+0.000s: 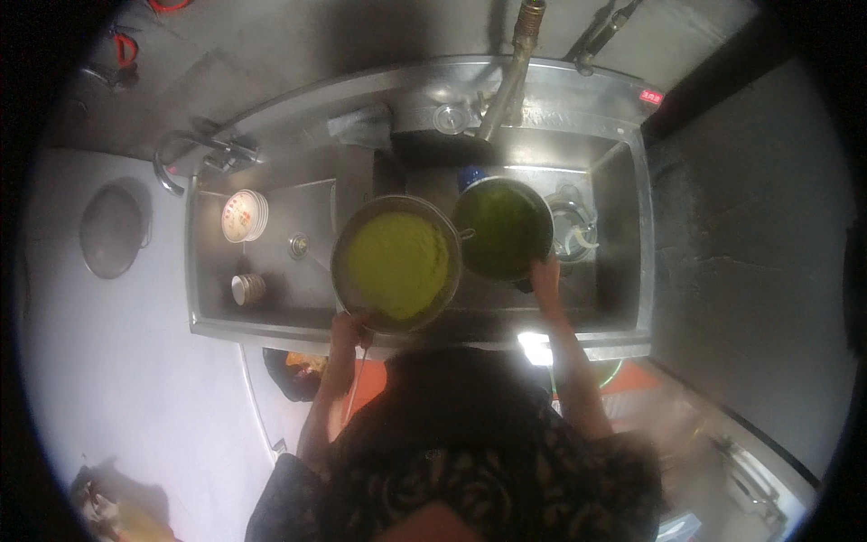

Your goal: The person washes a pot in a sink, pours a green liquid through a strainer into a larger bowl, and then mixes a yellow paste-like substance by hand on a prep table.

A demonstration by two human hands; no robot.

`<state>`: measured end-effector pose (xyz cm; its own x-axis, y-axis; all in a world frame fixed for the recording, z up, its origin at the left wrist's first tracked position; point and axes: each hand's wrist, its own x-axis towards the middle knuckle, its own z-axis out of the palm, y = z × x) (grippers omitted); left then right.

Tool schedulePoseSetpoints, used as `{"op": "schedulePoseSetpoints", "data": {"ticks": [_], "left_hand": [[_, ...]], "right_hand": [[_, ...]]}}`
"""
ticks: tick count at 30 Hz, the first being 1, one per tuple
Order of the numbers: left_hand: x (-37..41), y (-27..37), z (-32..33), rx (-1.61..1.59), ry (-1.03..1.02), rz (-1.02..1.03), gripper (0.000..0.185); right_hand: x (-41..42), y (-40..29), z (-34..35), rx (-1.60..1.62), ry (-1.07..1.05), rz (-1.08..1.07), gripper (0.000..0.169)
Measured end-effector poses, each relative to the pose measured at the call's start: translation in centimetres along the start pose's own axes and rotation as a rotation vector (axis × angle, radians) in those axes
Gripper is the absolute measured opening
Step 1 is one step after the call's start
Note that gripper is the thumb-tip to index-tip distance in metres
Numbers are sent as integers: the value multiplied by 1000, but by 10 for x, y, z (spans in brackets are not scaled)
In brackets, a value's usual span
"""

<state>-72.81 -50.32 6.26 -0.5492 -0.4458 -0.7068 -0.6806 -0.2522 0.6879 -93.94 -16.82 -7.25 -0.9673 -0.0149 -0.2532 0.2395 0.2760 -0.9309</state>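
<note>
My left hand grips the near edge of a round metal strainer, where a thin handle seems to extend towards me. Bright green, wet-looking pulp or froth fills most of it. A small wire hook juts from its right rim, over the edge of a round pot. My right hand holds that pot by its near right side. Dark green contents lie inside it. Both vessels are above a steel double sink, the strainer over the divider and the pot over the right basin.
Stacked bowls and smaller cups sit in the left basin. A glass vessel and a blue object are in the right one. A grey cloth, a tap and a thick pipe line the back.
</note>
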Motion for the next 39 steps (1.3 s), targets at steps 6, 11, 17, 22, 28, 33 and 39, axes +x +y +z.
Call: {"op": "schedulePoseSetpoints", "data": {"ticks": [6, 11, 17, 22, 28, 33, 39], "left_hand": [[1, 5, 2, -84, -46, 10, 18], [9, -7, 15, -34, -72, 37, 19], [34, -7, 55, 133, -205, 46, 25], [43, 0, 90, 547, -462, 573, 21], [34, 23, 128, 536, -622, 566, 20], [18, 41, 148, 289, -527, 102, 22], [20, 40, 147, 404, -488, 124, 27]], "right_hand": [[4, -35, -10, -146, 199, -76, 47], [-22, -86, -40, -27, 336, -152, 62], [-54, -148, -98, -329, 413, -405, 66], [-70, -182, -112, -414, 477, -308, 69], [-66, -176, -117, -176, 580, -579, 63], [-57, -163, -101, 176, 566, -411, 39], [-43, -134, -74, 603, 430, -292, 28]]}}
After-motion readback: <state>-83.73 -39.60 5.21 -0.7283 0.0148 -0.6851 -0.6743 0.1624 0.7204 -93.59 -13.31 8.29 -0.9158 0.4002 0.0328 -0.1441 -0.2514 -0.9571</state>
